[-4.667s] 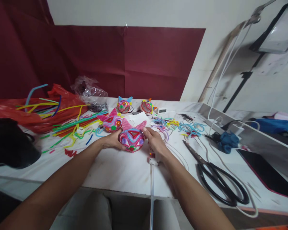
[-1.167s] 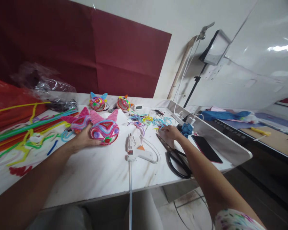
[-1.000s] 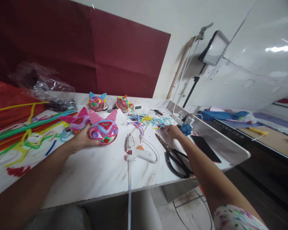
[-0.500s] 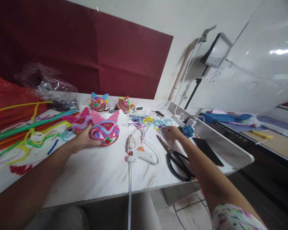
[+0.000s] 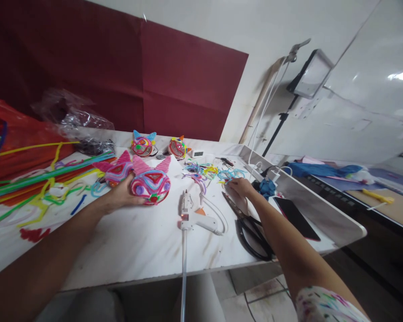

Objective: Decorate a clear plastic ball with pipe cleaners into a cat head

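My left hand (image 5: 122, 197) is closed around the side of a pink cat-eared pipe-cleaner mask (image 5: 152, 184), with a red triangle and purple dots on its front. A second pink-eared mask (image 5: 117, 172) lies just behind that hand. Over on the right, my right hand (image 5: 242, 187) reaches down to the table with its fingers bent together, beside curled blue pipe-cleaner pieces (image 5: 233, 174); its fingertips are partly hidden. Between my hands lies a white glue gun (image 5: 198, 220) with a long glue stick. Black-handled scissors (image 5: 253, 237) rest under my right forearm.
Two smaller eared masks stand at the back, one blue-eared (image 5: 143, 144), one orange-eared (image 5: 178, 147). Pipe cleaners (image 5: 47, 179) spread over the left side near a red bag (image 5: 16, 129). A phone (image 5: 295, 218) lies by the right rim, near plugs and cords. A lamp (image 5: 311, 74) stands behind.
The whole view has shifted slightly, so things sit a little further right. Both hands keep about the same places, the left still on the mask and the right at the pipe-cleaner pieces.
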The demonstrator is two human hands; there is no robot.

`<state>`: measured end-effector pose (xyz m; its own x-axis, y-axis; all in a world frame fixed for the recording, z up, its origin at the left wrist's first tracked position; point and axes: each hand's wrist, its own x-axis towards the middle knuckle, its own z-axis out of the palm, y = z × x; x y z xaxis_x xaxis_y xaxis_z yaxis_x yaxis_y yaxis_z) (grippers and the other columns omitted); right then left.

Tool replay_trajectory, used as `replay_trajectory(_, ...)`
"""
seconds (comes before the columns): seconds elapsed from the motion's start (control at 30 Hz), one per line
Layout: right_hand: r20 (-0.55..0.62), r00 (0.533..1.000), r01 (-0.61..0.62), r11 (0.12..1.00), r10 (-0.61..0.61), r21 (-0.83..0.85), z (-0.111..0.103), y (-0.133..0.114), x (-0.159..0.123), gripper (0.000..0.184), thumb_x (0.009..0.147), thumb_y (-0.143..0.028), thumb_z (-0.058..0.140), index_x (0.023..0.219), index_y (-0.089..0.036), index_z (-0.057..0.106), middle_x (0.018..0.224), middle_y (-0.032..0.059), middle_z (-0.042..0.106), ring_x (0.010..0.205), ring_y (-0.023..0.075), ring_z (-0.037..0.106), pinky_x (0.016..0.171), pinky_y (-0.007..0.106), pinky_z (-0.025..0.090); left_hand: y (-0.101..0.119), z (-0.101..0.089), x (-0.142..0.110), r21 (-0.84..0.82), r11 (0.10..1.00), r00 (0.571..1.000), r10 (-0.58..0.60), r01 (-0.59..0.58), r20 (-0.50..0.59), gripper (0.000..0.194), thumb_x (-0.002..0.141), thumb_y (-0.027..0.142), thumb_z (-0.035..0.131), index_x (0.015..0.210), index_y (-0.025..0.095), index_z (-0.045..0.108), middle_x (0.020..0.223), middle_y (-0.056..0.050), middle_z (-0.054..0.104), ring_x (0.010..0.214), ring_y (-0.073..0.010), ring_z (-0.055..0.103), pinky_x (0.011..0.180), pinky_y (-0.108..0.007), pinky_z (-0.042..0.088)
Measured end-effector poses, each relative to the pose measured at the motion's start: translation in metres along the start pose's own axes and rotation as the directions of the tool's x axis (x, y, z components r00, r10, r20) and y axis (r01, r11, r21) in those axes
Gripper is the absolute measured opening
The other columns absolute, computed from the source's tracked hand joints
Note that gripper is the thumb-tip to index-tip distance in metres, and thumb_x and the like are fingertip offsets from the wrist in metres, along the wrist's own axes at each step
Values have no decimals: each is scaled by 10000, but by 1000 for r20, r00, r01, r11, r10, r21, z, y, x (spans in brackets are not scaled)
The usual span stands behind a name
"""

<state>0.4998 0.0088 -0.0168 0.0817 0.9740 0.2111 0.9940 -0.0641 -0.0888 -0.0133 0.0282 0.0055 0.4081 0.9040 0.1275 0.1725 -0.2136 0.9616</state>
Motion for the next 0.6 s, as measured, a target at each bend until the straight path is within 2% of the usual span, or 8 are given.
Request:
replay_trajectory(0.07, 23, 999, -45, 999, 45, -9, 0, -1, 3, 269, 913, -245, 596, 879, -254, 863, 914, 56, 839, 847, 242, 763, 735, 277, 539, 1, 1, 0, -27, 1000, 1000, 10, -10, 7, 1013, 491, 370, 996, 1362, 195, 509, 1202, -123, 745, 1072, -294, 733, 797, -310, 643)
replay_trajectory(0.17, 35, 996, -79, 997, 79, -4, -3, 0, 5, 251, 893, -231, 618, 907, -278, 865, 922, 25, 845, 873, 221, 767, 734, 249, 535, 7, 4, -1, -54, 998, 1000, -15, 15, 3, 1056, 472, 346, 998, 1381, 200, 483, 1175, -107, 746, 1040, -272, 732, 783, -297, 638)
replay_trajectory(0.33, 33, 998, -55, 998, 54, 34, -9, 11, 1, 301, 807, -115, 624, 872, -284, 865, 887, -22, 850, 911, 209, 784, 796, 241, 562, 19, 7, -6, -47, 998, 999, -43, 43, -9, 966, 458, 335, 999, 1270, 192, 496, 990, -40, 737, 933, -231, 721, 725, -262, 624)
replay_trajectory(0.43, 25, 999, -35, 998, 34, 56, -10, 14, -3, 301, 771, -87, 644, 866, -268, 865, 897, -18, 852, 926, 220, 791, 824, 256, 575, 17, 4, -6, 8, 999, 999, -45, 45, 6, 923, 499, 341, 988, 1273, 198, 506, 878, 2, 705, 879, -213, 710, 699, -254, 614)
replay_trajectory(0.5, 17, 1000, -22, 997, 21, 69, -9, 14, -5, 305, 762, -80, 648, 868, -268, 864, 898, -22, 853, 931, 223, 794, 842, 267, 582, 11, 2, -4, 57, 998, 999, -41, 42, -17, 910, 502, 363, 984, 1270, 196, 524, 892, -5, 706, 870, -217, 708, 676, -256, 609)
replay_trajectory(0.6, 8, 1000, 2, 996, -3, 85, -8, 12, -6, 311, 782, -76, 639, 885, -267, 862, 940, -19, 855, 961, 216, 792, 877, 268, 582, 0, -1, 1, 80, 997, 1000, 1, 1, -26, 917, 493, 410, 980, 1265, 189, 537, 1043, -67, 742, 913, -241, 721, 691, -282, 623)
